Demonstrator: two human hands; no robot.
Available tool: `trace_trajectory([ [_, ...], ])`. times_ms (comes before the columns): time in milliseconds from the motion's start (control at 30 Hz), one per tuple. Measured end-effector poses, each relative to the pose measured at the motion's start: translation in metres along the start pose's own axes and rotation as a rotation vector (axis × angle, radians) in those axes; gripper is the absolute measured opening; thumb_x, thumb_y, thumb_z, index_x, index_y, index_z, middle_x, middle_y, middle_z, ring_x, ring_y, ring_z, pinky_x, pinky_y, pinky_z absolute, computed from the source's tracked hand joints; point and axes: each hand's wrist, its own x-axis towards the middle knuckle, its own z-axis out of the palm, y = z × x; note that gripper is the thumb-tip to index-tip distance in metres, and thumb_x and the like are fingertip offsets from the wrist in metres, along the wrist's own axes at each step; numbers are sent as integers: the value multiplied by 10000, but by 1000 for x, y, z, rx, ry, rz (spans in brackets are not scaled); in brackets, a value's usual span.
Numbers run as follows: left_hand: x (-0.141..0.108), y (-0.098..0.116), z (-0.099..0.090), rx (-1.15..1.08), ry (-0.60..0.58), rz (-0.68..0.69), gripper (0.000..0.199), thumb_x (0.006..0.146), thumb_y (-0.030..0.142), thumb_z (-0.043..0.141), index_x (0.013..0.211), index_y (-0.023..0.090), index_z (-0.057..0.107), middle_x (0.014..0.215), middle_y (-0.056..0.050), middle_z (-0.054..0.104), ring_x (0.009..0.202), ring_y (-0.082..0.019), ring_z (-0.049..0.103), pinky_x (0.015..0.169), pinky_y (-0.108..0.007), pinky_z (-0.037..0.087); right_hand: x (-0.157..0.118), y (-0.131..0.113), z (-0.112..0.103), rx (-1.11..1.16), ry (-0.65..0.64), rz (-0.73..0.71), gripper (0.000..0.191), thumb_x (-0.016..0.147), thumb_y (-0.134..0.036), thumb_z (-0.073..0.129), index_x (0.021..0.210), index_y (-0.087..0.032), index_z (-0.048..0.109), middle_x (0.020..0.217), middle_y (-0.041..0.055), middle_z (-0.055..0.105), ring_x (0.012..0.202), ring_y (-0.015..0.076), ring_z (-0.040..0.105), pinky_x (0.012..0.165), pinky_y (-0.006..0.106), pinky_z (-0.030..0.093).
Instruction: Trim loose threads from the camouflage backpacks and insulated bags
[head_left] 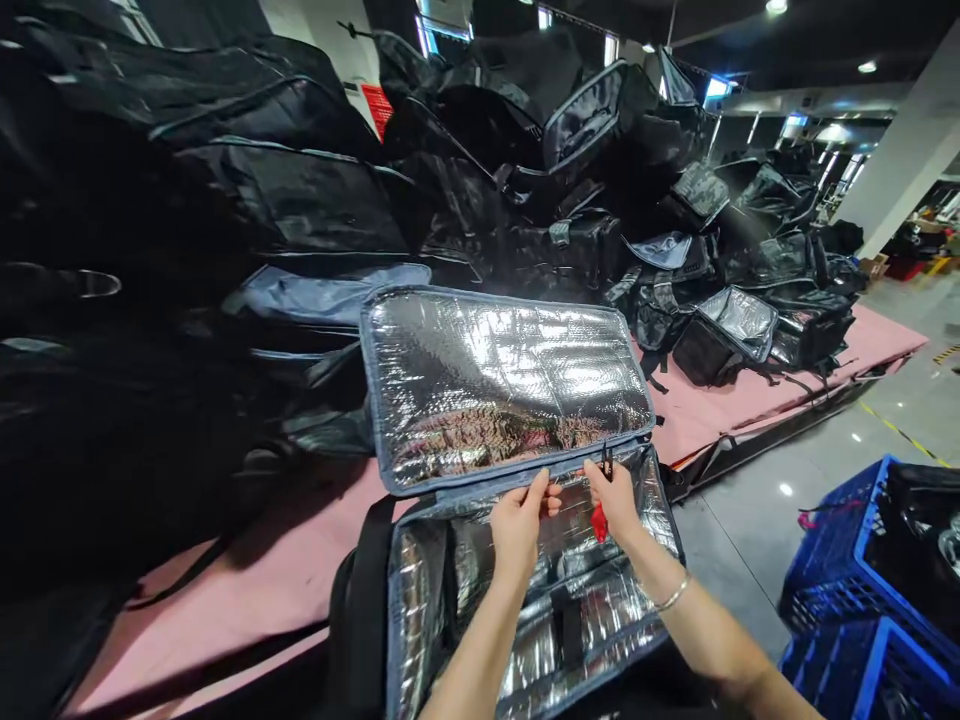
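An insulated bag [517, 385] with silver foil lining stands in front of me, its lid raised and leaning back. Grey binding [465, 485] runs along the hinge between lid and body. My left hand [521, 515] is closed in a pinch at this binding; whatever lies between its fingertips is too small to make out. Just to the right, my right hand [613, 500] is wrapped around thread snips [600, 522] with a red handle, their dark blades pointing up by the hinge. A dark strap [566, 625] crosses the foil inside the bag.
Black bags [300, 200] are piled high to the left and behind. Smaller foil-lined bags [724, 335] sit on the pink table top [870, 345] further right. Blue crates [832, 560] holding dark items stand on the floor at lower right.
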Motion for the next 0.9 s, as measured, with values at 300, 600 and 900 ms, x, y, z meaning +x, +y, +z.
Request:
trace_trajectory([
  [300, -25, -17, -10, 50, 77, 106, 370, 631, 440, 712, 669, 84, 619, 638, -57, 629, 489, -94, 511, 495, -228, 444, -68, -26, -39, -568, -50, -302, 264, 888, -360, 433, 1062, -171, 496, 911, 37, 594, 811, 149, 555, 737, 246, 397],
  [600, -33, -13, -7, 111, 77, 124, 367, 652, 455, 683, 640, 94, 620, 617, -50, 619, 486, -95, 505, 504, -229, 444, -68, -46, -34, -939, -14, -406, 230, 852, -385, 518, 950, -192, 598, 747, 17, 640, 651, 154, 580, 623, 236, 382],
  [900, -30, -17, -10, 110, 84, 110, 365, 653, 452, 694, 632, 96, 617, 621, -46, 619, 486, -87, 503, 509, -218, 439, -65, -52, -36, -962, -25, -437, 213, 854, -371, 518, 942, -193, 594, 782, 17, 654, 680, 163, 602, 610, 237, 380],
])
